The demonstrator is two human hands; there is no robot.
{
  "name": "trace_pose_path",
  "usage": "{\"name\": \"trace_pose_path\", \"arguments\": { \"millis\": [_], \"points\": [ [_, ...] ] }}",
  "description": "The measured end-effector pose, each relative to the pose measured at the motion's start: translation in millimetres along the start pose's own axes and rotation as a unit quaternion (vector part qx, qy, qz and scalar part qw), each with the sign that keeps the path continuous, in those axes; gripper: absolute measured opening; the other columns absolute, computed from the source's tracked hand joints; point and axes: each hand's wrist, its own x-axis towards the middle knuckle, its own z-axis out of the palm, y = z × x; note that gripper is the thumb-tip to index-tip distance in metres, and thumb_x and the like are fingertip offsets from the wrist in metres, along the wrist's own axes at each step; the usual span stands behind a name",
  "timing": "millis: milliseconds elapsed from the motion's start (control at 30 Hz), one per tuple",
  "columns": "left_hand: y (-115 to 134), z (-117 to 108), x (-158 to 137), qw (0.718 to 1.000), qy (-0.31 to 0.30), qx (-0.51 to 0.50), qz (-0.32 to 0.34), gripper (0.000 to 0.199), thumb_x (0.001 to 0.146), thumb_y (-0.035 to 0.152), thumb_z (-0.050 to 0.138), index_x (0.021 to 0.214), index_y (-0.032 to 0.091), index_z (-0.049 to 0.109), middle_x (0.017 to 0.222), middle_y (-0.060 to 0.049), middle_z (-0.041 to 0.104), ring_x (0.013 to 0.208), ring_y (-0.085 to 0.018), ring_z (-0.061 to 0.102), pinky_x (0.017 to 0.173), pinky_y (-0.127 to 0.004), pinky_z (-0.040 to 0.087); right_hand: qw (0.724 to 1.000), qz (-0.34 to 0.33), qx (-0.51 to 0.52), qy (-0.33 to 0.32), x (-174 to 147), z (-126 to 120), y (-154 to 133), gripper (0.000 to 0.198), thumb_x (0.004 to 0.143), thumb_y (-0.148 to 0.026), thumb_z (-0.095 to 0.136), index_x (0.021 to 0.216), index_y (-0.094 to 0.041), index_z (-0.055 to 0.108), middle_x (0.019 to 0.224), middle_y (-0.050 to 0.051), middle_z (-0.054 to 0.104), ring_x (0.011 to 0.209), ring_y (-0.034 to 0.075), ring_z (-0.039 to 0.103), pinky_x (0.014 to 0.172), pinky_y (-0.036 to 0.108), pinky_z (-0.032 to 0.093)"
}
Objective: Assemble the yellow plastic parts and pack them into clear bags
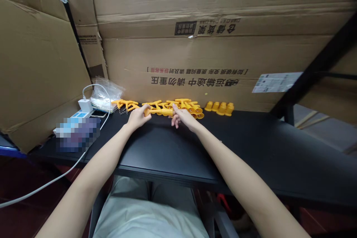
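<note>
A yellow plastic rod-like piece (pixel 161 112) is held level between my two hands, just above the black table's far half. My left hand (pixel 138 116) is closed around its left end, with the fingers curled. At its right end, my right hand (pixel 182 117) has thumb and fingers closed on the piece, and the lower fingers hang curled. Behind the hands lies a row of yellow branched pieces with cup-shaped ends (pixel 182 101), partly hidden by the hands. More yellow branched pieces (pixel 125 103) lie to the left, with dark chain-like bits beside them.
Several yellow cup-shaped pieces (pixel 222 108) stand at the back right. On the left are a power strip (pixel 79 114) with a white charger (pixel 85 105), a phone (pixel 99 113), a clear plastic bag (pixel 104 93) and a white cable (pixel 71 169). Cardboard (pixel 173 54) walls the back.
</note>
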Motion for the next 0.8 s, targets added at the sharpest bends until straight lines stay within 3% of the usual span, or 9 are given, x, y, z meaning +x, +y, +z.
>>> {"name": "trace_pose_path", "arguments": {
  "millis": [167,333,433,567,633,733,800],
  "points": [
    [-3.1,0.5,0.5,1.0,0.002,-0.009,-0.011,0.029,0.074,0.024,0.056,0.102,0.021,0.06,0.067,0.001,0.061,0.058,-0.014,0.055,0.057,-0.022,0.036,0.997,-0.013,0.023,-0.079,0.1,-7.2,2.7,0.049,0.081,-0.059,0.055,0.078,-0.011,0.061,0.054,0.005,0.065,0.04,0.009,0.055,0.042,0.02,0.037],
    [-2.6,1.4,0.1,1.0,0.011,-0.02,0.009,0.028,0.073,0.023,0.056,0.101,0.02,0.06,0.066,0.002,0.06,0.057,-0.012,0.052,0.059,-0.021,0.037,0.999,0.01,0.002,-0.033,1.6,-2.5,4.4,0.062,0.087,-0.064,0.038,0.062,-0.011,0.058,0.04,0.004,0.055,0.03,0.008,0.047,0.035,0.02,0.03],
    [-3.2,2.9,0.3,1.0,0.013,-0.018,0.008,0.028,0.073,0.023,0.056,0.101,0.02,0.06,0.065,0.002,0.059,0.056,-0.012,0.052,0.058,-0.021,0.036,0.999,0.022,-0.022,-0.009,2.5,-0.5,4.3,0.06,0.089,-0.062,0.035,0.066,-0.011,0.058,0.04,0.004,0.055,0.029,0.008,0.046,0.033,0.02,0.027],
    [-5.1,4.3,0.6,1.0,0.013,-0.023,-0.009,0.028,0.072,0.023,0.056,0.1,0.021,0.061,0.064,0.002,0.058,0.056,-0.013,0.053,0.057,-0.022,0.036,0.999,-0.035,0.003,0.021,3.7,-1.7,4.9,0.039,0.085,-0.045,0.056,0.11,-0.015,0.056,0.081,0.006,0.07,0.049,0.01,0.063,0.046,0.02,0.044],
    [-5.4,4.1,0.3,1.0,0.01,-0.024,-0.011,0.027,0.072,0.023,0.056,0.099,0.021,0.061,0.064,0.002,0.058,0.057,-0.013,0.053,0.057,-0.022,0.036,0.997,-0.071,0.008,0.027,4.0,-2.2,5.3,0.044,0.079,-0.035,0.066,0.117,-0.019,0.053,0.096,0.006,0.069,0.06,0.011,0.067,0.057,0.023,0.05],
    [-3.2,2.8,-0.7,1.0,0.011,-0.024,-0.002,0.027,0.072,0.022,0.056,0.099,0.021,0.061,0.065,0.002,0.059,0.057,-0.013,0.053,0.058,-0.021,0.036,0.997,-0.072,-0.001,0.027,3.4,-1.2,4.6,0.031,0.079,-0.039,0.066,0.098,-0.016,0.059,0.083,0.006,0.071,0.057,0.012,0.066,0.058,0.024,0.051],
    [0.1,1.8,-1.6,1.0,0.015,-0.025,0.009,0.028,0.072,0.022,0.056,0.1,0.021,0.061,0.066,0.002,0.059,0.057,-0.012,0.053,0.058,-0.021,0.036,0.998,-0.052,0.002,0.035,2.4,0.9,3.0,0.036,0.083,-0.05,0.058,0.077,-0.015,0.058,0.065,0.006,0.069,0.047,0.011,0.062,0.051,0.022,0.048]
  ]
}}
